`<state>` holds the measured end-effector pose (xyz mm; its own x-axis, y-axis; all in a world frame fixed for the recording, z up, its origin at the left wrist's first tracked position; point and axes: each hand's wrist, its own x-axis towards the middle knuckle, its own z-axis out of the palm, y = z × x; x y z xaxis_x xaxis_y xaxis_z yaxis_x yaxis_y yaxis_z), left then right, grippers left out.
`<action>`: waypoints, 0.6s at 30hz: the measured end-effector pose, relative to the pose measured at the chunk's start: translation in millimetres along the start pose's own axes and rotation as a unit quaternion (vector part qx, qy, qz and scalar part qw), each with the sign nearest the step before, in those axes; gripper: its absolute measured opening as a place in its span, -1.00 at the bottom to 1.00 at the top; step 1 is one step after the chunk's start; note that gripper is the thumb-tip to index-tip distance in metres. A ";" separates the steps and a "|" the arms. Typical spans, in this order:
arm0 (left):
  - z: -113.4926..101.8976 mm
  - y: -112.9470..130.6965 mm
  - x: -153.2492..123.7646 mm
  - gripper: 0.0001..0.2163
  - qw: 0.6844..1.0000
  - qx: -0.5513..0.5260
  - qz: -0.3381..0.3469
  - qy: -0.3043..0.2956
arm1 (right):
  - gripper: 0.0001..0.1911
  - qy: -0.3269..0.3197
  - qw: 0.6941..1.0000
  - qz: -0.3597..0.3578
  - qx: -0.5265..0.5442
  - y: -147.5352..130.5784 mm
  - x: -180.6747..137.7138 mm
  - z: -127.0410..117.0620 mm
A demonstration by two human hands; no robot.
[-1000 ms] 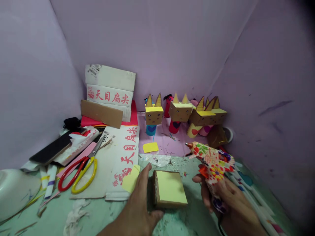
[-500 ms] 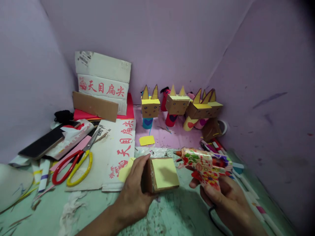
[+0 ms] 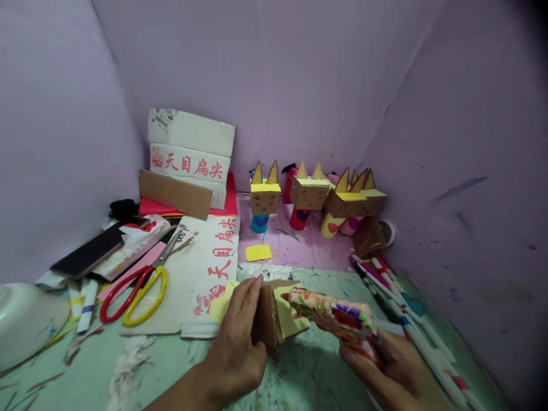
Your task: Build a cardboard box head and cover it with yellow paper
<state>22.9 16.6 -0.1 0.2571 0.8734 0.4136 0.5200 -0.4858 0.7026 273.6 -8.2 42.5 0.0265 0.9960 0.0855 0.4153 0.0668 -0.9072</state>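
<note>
My left hand (image 3: 237, 342) grips a small cardboard box (image 3: 269, 317) with a yellow paper face (image 3: 290, 322), tilted up on its edge on the green table. My right hand (image 3: 387, 365) is closed around a glue gun (image 3: 331, 314) covered in flowery paper. Its nozzle points left and touches the box's yellow face. A loose yellow paper piece (image 3: 222, 305) lies under my left fingers.
Red and yellow scissors (image 3: 135, 288) lie left on printed cardboard (image 3: 214, 268). Several cardboard animal figures (image 3: 314, 197) stand at the back by the purple wall. A white carton (image 3: 190, 154), a phone (image 3: 89, 254), a yellow square (image 3: 258, 252) and markers (image 3: 394, 291) surround the work spot.
My left hand took hold of the box and tipped it up onto its edge. The glue gun swung down and left until its nozzle met the yellow face.
</note>
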 end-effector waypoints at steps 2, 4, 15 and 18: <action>0.5 0.7 0.2 -0.10 1.000 -0.002 0.003 0.005 | -0.90 0.023 0.999 0.008 0.021 0.9 -3.0 1.1; 0.7 2.1 0.7 -0.08 1.000 -0.002 0.008 0.004 | -0.85 0.022 0.999 0.007 0.034 -1.3 -4.2 3.4; 0.5 5.8 2.3 -0.06 1.000 0.006 0.018 -0.005 | -0.91 -0.007 0.999 -0.004 0.053 -2.8 -3.9 4.0; -0.8 7.9 4.0 -0.05 1.000 0.013 0.016 -0.015 | -0.90 -0.008 1.000 -0.008 0.022 1.9 -4.4 3.2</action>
<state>27.4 16.2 7.5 0.2979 0.8580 0.4185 0.5326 -0.5132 0.6730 271.3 -12.2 39.1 0.0059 0.9956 0.0938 0.3747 0.0847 -0.9233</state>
